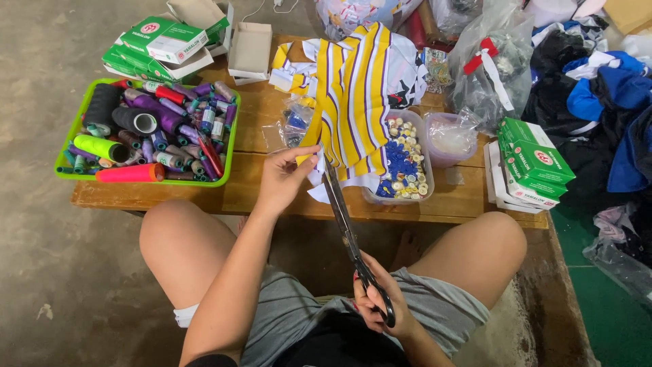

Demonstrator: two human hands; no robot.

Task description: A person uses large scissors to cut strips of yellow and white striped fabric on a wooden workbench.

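**Striped fabric under the scissors: layout at the bench edge**

Striped fabric (353,95), yellow, white and purple, lies across the middle of your low wooden bench (272,194), and its lower hem overhangs a clear tub of buttons (405,166).

Far left, bare concrete floor (47,204) gives you open room beside the bench. On the bench's left end sits a green tray (65,170) packed with thread spools; the tray's front rim lies close to the bench's near edge. Behind it, green-and-white boxes (159,44) are stacked, with an open white box (250,51) just to their right.

Your left hand (282,178) reaches over the near edge of the bench and pinches the lower left corner of the fabric between thumb and fingers. Just right of it, the black scissors (343,217) run from the fabric's hem down across the bench edge to your lap. The blades stand slightly parted at the cloth. Your right hand (377,306) grips the handle loops, fingers closed through them.

Right of the button tub stands a second clear tub (448,139). More green-and-white boxes (530,163) sit at the bench's right end, reaching its edge. Beyond them, dark and blue garments (604,102) crowd the right side, leaving little free room there.
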